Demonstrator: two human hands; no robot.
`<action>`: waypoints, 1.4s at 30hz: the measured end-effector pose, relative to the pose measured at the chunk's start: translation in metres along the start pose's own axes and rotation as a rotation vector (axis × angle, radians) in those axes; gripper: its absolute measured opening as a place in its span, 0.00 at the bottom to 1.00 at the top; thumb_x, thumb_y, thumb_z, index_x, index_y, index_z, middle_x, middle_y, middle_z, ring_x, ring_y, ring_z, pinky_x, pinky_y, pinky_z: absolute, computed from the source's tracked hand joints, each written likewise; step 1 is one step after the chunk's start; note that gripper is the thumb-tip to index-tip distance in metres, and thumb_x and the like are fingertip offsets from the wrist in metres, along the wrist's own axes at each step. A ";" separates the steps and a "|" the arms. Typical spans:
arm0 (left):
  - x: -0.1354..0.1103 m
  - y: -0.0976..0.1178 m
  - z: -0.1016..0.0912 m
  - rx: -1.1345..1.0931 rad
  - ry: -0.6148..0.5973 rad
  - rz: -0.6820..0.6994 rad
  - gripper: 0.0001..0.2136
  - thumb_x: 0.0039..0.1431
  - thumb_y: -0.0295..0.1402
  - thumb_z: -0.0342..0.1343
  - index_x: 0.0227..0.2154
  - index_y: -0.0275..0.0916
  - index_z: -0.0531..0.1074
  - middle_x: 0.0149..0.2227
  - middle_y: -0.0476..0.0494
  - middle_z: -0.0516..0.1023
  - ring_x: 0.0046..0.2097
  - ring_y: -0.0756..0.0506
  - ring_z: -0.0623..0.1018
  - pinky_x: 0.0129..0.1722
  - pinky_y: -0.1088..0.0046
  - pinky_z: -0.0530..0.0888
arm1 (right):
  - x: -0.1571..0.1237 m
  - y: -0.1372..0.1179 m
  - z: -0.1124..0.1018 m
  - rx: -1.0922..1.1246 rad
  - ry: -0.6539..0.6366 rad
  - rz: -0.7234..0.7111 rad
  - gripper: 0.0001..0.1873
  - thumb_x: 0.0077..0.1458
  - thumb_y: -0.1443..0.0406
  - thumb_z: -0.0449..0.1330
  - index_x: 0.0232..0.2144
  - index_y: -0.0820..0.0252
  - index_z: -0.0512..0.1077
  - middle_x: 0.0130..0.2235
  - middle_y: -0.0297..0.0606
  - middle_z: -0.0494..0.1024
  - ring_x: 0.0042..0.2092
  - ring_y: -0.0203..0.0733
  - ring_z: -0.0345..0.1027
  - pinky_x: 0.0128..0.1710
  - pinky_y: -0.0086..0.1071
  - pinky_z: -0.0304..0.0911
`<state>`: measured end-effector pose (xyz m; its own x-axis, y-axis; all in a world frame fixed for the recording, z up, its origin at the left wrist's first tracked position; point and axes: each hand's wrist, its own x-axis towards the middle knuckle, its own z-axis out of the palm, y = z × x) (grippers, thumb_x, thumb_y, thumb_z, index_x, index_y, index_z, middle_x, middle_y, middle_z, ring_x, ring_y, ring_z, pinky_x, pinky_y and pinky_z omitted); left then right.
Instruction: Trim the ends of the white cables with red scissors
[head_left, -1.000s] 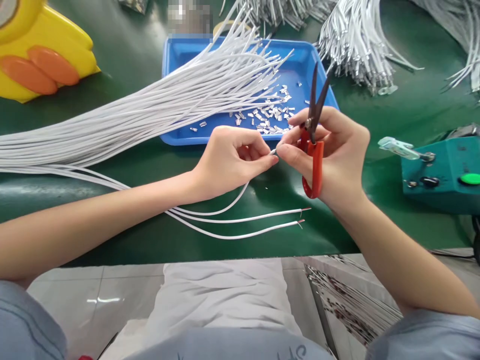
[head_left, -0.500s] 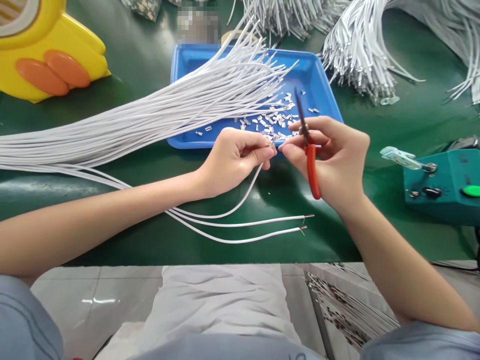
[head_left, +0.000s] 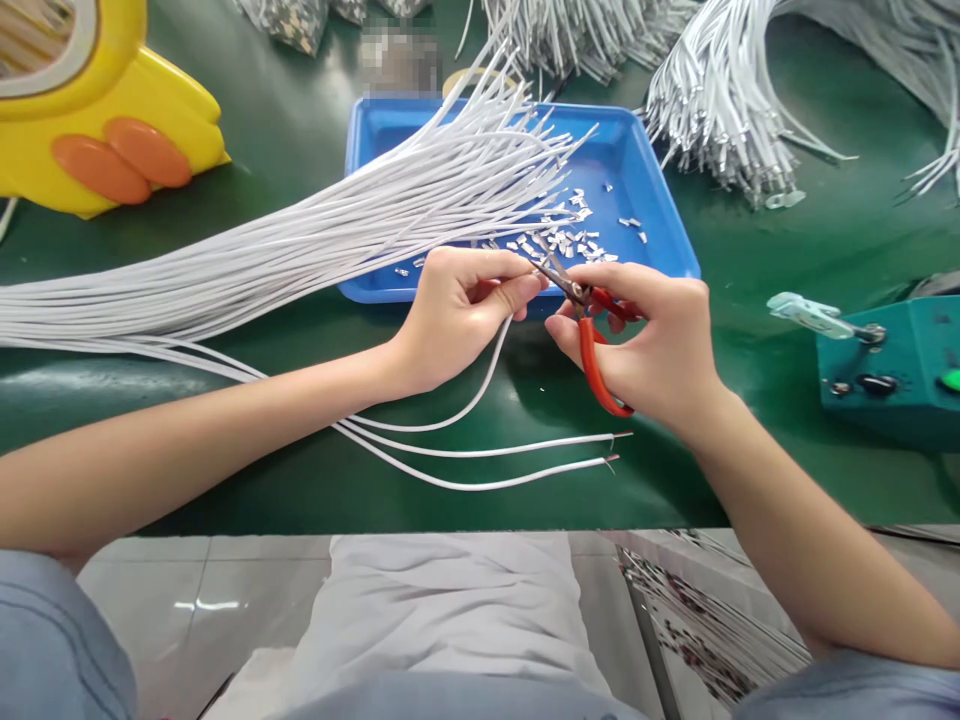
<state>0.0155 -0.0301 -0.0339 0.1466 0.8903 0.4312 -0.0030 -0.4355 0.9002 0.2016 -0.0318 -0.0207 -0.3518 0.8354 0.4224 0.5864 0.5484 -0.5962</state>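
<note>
My left hand [head_left: 457, 315] is closed, pinching the end of one white wire [head_left: 480, 385] that curves down from its fingers. My right hand [head_left: 645, 340] grips red-handled snips [head_left: 592, 350], whose dark blades point left at the wire end between my two hands. Both hands hover at the near rim of a blue tray [head_left: 667, 230] holding several small metal clippings [head_left: 570, 235]. A thick bundle of white wires [head_left: 262, 260] fans from the left across the tray. Two loose wires [head_left: 510, 470] with bare tips lie on the green table below my hands.
A yellow and orange toy-shaped object [head_left: 105, 130] stands at the back left. More white wire bundles [head_left: 720, 90] lie at the back right. A teal box with a lever and a green button [head_left: 892, 365] sits at the right. The table edge [head_left: 450, 530] runs just above my lap.
The snips have swung from upright to pointing left at the wire end. My right hand has dropped a little lower; my left hand stays pinching the wire.
</note>
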 end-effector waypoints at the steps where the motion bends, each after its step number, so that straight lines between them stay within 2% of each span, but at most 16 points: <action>1: 0.000 0.000 0.000 0.013 -0.008 0.003 0.08 0.57 0.28 0.58 0.22 0.37 0.76 0.20 0.50 0.74 0.22 0.54 0.69 0.22 0.78 0.68 | 0.000 0.000 0.000 -0.015 -0.006 -0.004 0.11 0.46 0.65 0.66 0.36 0.50 0.77 0.30 0.32 0.78 0.29 0.40 0.67 0.31 0.36 0.63; 6: -0.002 0.001 -0.001 0.012 -0.083 -0.017 0.12 0.60 0.29 0.56 0.20 0.36 0.73 0.20 0.48 0.73 0.24 0.54 0.69 0.23 0.77 0.67 | 0.000 0.002 0.001 -0.015 -0.025 0.000 0.13 0.44 0.66 0.68 0.36 0.48 0.77 0.30 0.31 0.79 0.29 0.41 0.68 0.31 0.37 0.63; 9: -0.002 0.001 -0.002 -0.059 -0.139 -0.083 0.13 0.61 0.33 0.55 0.21 0.36 0.73 0.21 0.47 0.73 0.26 0.53 0.71 0.22 0.78 0.66 | -0.001 0.000 0.003 0.021 -0.018 0.004 0.13 0.44 0.67 0.68 0.36 0.50 0.77 0.29 0.31 0.78 0.30 0.40 0.69 0.31 0.35 0.64; 12: -0.002 0.002 -0.001 -0.132 -0.139 -0.160 0.12 0.61 0.36 0.57 0.25 0.35 0.74 0.21 0.48 0.72 0.24 0.54 0.70 0.20 0.79 0.64 | 0.000 -0.004 0.003 0.138 0.048 0.064 0.10 0.46 0.68 0.66 0.34 0.52 0.76 0.29 0.31 0.77 0.29 0.37 0.70 0.28 0.33 0.64; 17: -0.003 0.006 0.001 -0.243 -0.182 -0.254 0.12 0.60 0.38 0.59 0.27 0.35 0.75 0.20 0.49 0.71 0.19 0.57 0.63 0.16 0.79 0.59 | 0.003 -0.011 -0.001 0.318 0.151 0.144 0.08 0.47 0.69 0.65 0.32 0.52 0.75 0.25 0.29 0.72 0.27 0.35 0.69 0.24 0.30 0.63; 21: -0.003 0.008 0.002 -0.250 -0.175 -0.286 0.13 0.57 0.42 0.61 0.26 0.36 0.76 0.19 0.50 0.71 0.19 0.56 0.63 0.15 0.79 0.58 | 0.001 -0.008 -0.001 0.268 0.100 0.095 0.09 0.47 0.69 0.65 0.33 0.51 0.75 0.29 0.30 0.74 0.29 0.36 0.70 0.25 0.31 0.63; 25: -0.001 0.006 0.001 -0.270 -0.146 -0.280 0.13 0.57 0.42 0.62 0.25 0.36 0.76 0.19 0.50 0.70 0.19 0.57 0.63 0.16 0.79 0.57 | -0.001 -0.001 0.003 0.128 0.012 0.049 0.12 0.46 0.69 0.64 0.36 0.52 0.75 0.32 0.32 0.77 0.32 0.40 0.71 0.30 0.34 0.65; 32: 0.000 0.002 -0.002 -0.312 -0.127 -0.229 0.14 0.55 0.42 0.63 0.23 0.36 0.77 0.16 0.51 0.67 0.19 0.56 0.63 0.17 0.78 0.57 | -0.001 -0.001 0.003 -0.039 0.017 -0.010 0.13 0.46 0.68 0.64 0.37 0.54 0.77 0.31 0.34 0.79 0.33 0.43 0.72 0.33 0.37 0.65; 42: -0.001 0.002 -0.002 -0.273 -0.130 -0.218 0.14 0.55 0.43 0.63 0.23 0.37 0.77 0.17 0.51 0.67 0.19 0.56 0.63 0.17 0.78 0.58 | -0.001 -0.002 0.003 -0.026 0.012 -0.005 0.14 0.45 0.70 0.63 0.36 0.52 0.78 0.30 0.33 0.79 0.33 0.43 0.71 0.33 0.39 0.65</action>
<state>0.0138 -0.0312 -0.0327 0.2969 0.9263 0.2320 -0.2193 -0.1703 0.9607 0.1987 -0.0332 -0.0222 -0.3458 0.8321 0.4337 0.6035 0.5512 -0.5763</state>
